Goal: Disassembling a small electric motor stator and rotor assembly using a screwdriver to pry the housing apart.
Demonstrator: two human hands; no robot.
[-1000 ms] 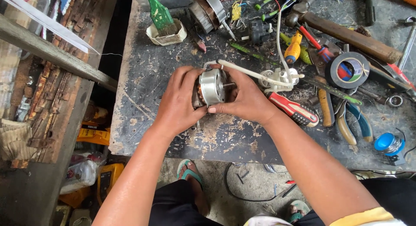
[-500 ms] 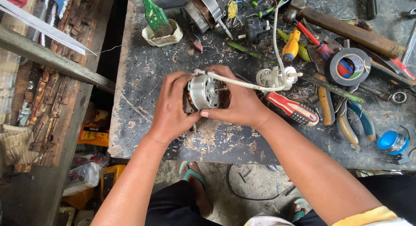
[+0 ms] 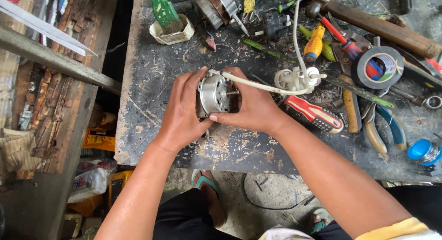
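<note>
Motor (image 3: 214, 93) clasped between left hand (image 3: 184, 111) and right hand (image 3: 251, 106), above scuffed, tool-strewn desk (image 3: 152, 106) over concrete floor.

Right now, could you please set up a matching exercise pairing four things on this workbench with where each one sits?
Things:
1. silver motor
2. green brush
3. tape roll
4. red-handled screwdriver

Places:
A. far right, among the tools
B. between the left hand and right hand
C. just right of the right hand
D. standing in a small cream tub at the bench's far edge

Pairs: 1-B, 2-D, 3-A, 4-C
</note>
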